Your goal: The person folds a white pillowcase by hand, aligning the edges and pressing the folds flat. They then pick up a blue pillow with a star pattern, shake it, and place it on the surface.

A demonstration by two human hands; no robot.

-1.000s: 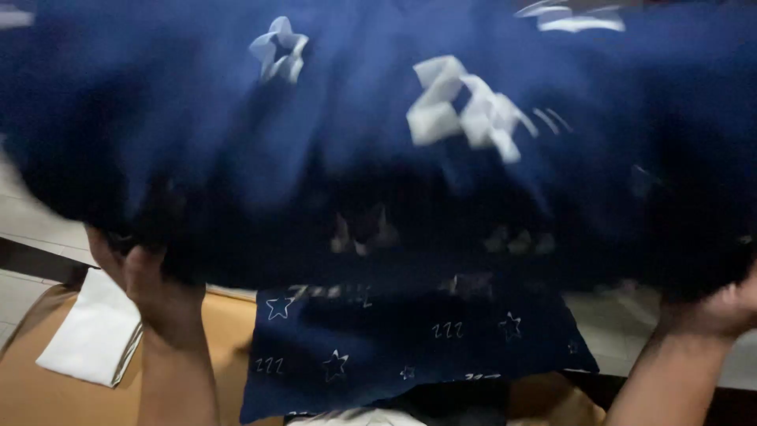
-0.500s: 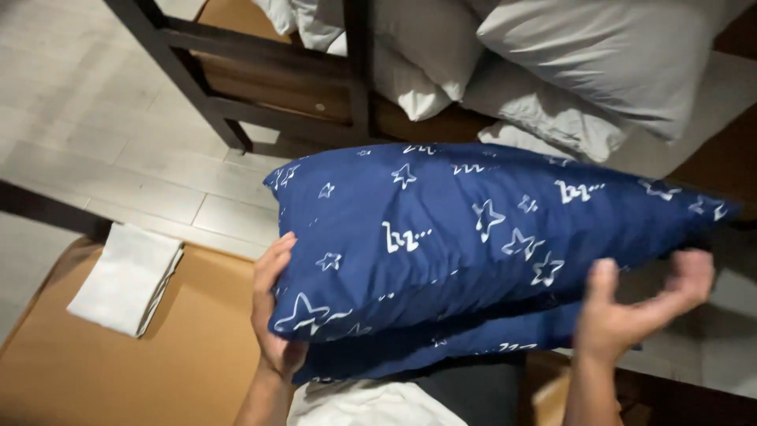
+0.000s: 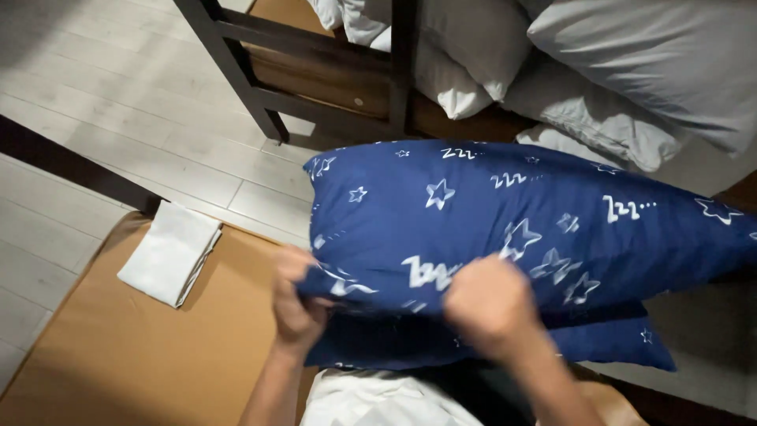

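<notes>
Looking down — floor: pale grey wood-look planks [image 3: 118, 87] fill the upper left of the frame.
Bed frame: dark wooden posts and rails [image 3: 315, 71] at upper centre, with brown boards behind them.
Bedding: grey and white pillows [image 3: 631, 55] heaped at upper right, soft and creased.
Near surface: a flat tan mattress pad [image 3: 142, 355] at lower left; a folded white cloth [image 3: 169, 252] lies on its upper corner.
Pillow: a plump navy pillow [image 3: 536, 221], printed with white stars and zigzag letters, held across the centre and right of the frame above the tan pad.
Left hand: left hand [image 3: 296, 304] curled tight, fingers pinching the pillow's lower left corner.
Right hand: right hand [image 3: 489, 304] clenched in a fist on the pillow's lower edge, knuckles up, slightly blurred.
</notes>
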